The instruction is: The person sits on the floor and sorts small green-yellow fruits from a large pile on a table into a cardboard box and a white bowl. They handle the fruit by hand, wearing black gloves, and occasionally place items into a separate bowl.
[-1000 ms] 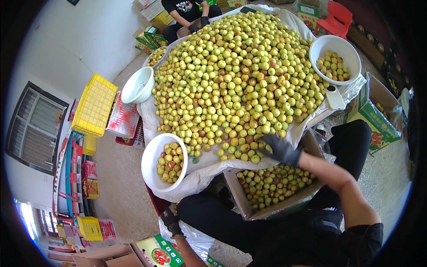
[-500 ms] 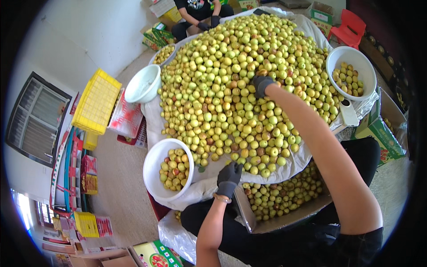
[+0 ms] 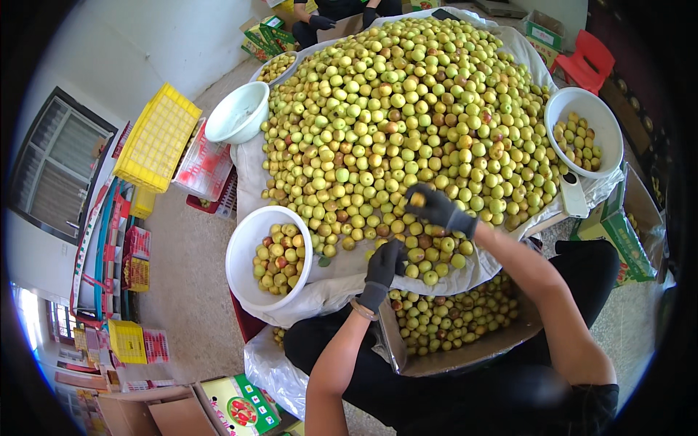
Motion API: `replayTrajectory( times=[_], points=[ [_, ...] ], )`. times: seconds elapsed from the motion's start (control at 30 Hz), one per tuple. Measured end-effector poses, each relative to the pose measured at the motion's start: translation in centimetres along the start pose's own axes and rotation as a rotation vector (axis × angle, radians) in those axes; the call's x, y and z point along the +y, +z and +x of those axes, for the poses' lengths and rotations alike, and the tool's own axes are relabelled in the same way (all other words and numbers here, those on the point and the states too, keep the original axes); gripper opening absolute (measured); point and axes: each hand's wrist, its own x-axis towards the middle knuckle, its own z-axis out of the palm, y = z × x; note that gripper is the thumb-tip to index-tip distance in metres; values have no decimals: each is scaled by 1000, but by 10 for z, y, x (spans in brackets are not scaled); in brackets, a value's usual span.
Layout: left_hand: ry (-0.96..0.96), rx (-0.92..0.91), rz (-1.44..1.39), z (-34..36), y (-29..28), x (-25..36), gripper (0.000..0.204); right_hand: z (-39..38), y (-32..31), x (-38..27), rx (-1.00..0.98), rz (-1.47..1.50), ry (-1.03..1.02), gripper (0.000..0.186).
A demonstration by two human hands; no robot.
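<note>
My right hand (image 3: 436,209), gloved in dark grey, is closed round a yellow fruit (image 3: 416,200) over the front of a big heap of green-yellow fruits (image 3: 429,109) on a pale sheet (image 3: 247,189). My left hand (image 3: 385,265), also gloved, is curled at the sheet's front edge; what its fingers hold, if anything, is hidden. A white bowl (image 3: 240,261) holding fruits stands left of it. A cardboard box (image 3: 396,352) full of fruits sits below both hands, between my legs.
A co-worker's gloved hand (image 3: 320,22) shows at the back. More bowls (image 3: 225,116) sit round the heap. Stacked crates (image 3: 153,134) line the left wall. A red plastic chair (image 3: 585,62) and open carton (image 3: 618,232) stand at right. Cardboard boxes (image 3: 160,414) lie lower left.
My left hand rose from beside my leg to the sheet's front edge. My right hand reached far into the heap half a second ago and has since come back toward me, holding a fruit.
</note>
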Motion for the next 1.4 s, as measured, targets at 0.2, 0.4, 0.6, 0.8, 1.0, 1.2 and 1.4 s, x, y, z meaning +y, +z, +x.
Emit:
replayTrajectory(
  times=[0.2, 0.4, 0.6, 0.8, 1.0, 1.2, 1.4],
  points=[
    [-239, -140, -962, 1, -8, 10, 40, 0, 77, -23, 11, -392, -400, 44],
    [-153, 33, -923, 9, -30, 28, 49, 164, 35, 5, 112, -1161, -105, 37],
    [-92, 104, -950, 2, -51, 40, 60, 207, 73, -26, 196, -1105, -327, 27],
    [-146, 67, -1062, 14, -47, 27, 47, 237, 103, -20, -78, -1123, 71, 20],
    [-126, 335, -1074, 16, -44, 10, 12, 187, 92, -45, -294, -1149, -257, 32],
    [-81, 232, -705, 17, -20, -28, 10, 44, 150, -108, -415, -165, -239, 36],
    [18, 210, -749, 29, -25, -29, 11, 47, 163, -105, -535, -505, -207, 29]
  ],
)
